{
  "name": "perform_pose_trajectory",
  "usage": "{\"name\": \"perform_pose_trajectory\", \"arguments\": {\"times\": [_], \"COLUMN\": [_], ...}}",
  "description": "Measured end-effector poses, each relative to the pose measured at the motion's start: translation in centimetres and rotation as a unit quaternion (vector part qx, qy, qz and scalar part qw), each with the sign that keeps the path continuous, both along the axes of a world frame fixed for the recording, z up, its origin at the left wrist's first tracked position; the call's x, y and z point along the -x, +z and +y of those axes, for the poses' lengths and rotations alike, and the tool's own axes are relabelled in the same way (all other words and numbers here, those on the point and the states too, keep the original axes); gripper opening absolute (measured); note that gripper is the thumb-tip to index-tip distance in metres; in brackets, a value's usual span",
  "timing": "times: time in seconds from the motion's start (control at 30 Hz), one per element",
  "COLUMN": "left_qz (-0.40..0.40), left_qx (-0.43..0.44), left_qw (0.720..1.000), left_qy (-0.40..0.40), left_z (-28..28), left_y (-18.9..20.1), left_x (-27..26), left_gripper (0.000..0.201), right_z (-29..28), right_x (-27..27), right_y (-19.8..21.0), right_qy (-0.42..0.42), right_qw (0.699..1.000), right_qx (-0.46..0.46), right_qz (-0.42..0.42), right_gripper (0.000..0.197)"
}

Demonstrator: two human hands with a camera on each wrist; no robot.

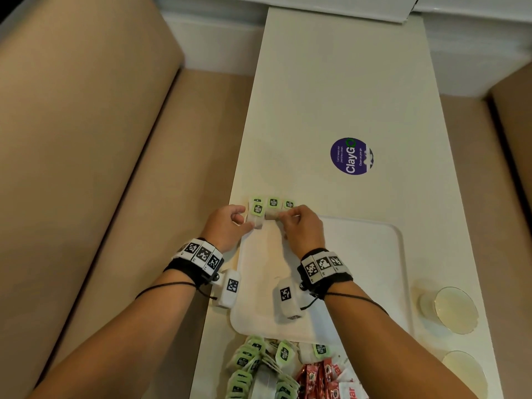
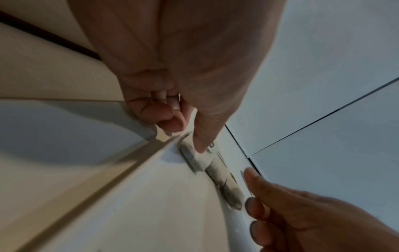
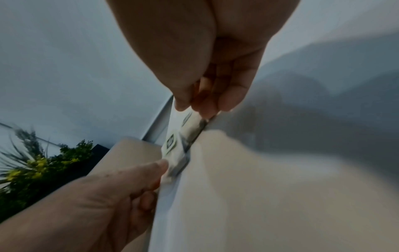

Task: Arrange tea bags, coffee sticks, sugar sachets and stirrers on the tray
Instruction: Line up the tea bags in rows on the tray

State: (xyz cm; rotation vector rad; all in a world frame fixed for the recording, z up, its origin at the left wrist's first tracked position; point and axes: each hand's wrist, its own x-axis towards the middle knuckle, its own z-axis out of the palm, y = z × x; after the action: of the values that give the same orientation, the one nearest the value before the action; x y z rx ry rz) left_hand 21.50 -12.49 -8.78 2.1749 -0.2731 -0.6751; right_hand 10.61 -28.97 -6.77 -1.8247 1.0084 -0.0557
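Note:
A white tray point(image 1: 359, 269) lies on the narrow table. Three tea bags with green tags point(image 1: 273, 202) stand in a row along its far left corner. My left hand point(image 1: 244, 218) pinches the leftmost tea bag point(image 1: 257, 216); in the left wrist view its thumb point(image 2: 201, 141) presses on that bag point(image 2: 192, 159). My right hand point(image 1: 283, 218) pinches the neighbouring tea bag point(image 1: 271, 216), fingertips closed on its end point(image 3: 194, 125). Near the table's front edge lie a heap of tea bags point(image 1: 253, 361), red coffee sticks point(image 1: 315, 375) and white sugar sachets point(image 1: 347, 384). No stirrers show.
Two empty glasses point(image 1: 453, 309) point(image 1: 465, 372) stand right of the tray. A round purple sticker point(image 1: 351, 156) marks the cream table point(image 1: 331, 82) farther back. Beige bench seats point(image 1: 100, 139) flank the table on both sides.

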Motion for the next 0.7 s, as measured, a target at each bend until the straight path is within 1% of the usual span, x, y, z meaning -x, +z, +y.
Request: {"name": "perform_pose_trajectory", "arguments": {"times": [0.1, 0.23, 0.4, 0.6, 0.7], "left_qz": [-0.008, -0.023, -0.053, -0.065, -0.053], "left_qx": [-0.008, -0.017, -0.052, -0.087, -0.093], "left_qw": [1.0, 1.0, 0.997, 0.994, 0.994], "left_qy": [-0.003, 0.003, 0.011, 0.002, 0.015], "left_z": [-0.1, -0.5, -1.3, -2.1, -2.5], "left_y": [0.1, 0.9, 1.7, 2.0, 2.2], "left_x": [0.1, 0.5, 0.7, 1.1, 1.1], "left_gripper": [0.053, 0.056, 0.056, 0.057, 0.056], "right_z": [-1.4, -1.8, -1.5, -1.3, -1.1], "right_x": [0.9, 0.8, 0.2, -0.1, -0.2], "right_y": [0.2, 0.0, -0.4, -0.8, -1.0], "right_qy": [-0.034, -0.015, -0.001, 0.002, -0.002], "right_qw": [0.999, 0.998, 0.998, 0.998, 0.999], "right_qx": [0.012, 0.034, 0.047, 0.046, 0.042], "right_qz": [0.017, 0.043, 0.038, 0.032, 0.031], "right_gripper": [0.023, 0.024, 0.018, 0.016, 0.019]}}
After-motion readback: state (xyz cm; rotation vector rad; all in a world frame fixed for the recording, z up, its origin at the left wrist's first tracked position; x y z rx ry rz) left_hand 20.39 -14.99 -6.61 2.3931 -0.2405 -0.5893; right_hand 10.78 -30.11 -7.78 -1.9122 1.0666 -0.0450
